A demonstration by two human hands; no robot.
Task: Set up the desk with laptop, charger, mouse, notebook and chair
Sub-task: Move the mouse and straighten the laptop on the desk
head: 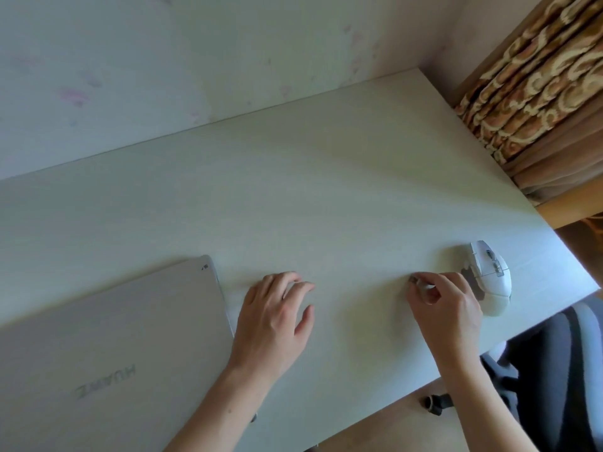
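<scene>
Head camera looks steeply down, close over the desk (326,197).

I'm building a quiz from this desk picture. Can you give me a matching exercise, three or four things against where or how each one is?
Things:
1. laptop
2. mouse
3. right hand
4. chair

States:
A. pinching a small object
B. closed, lid down, on the desk's left
C. beside the desk's right near corner, below its top
D. near the desk's right edge

Pairs: 1-B, 2-D, 3-A, 4-C

White desk (293,197), closed laptop (107,347), white mouse (489,277)
</scene>
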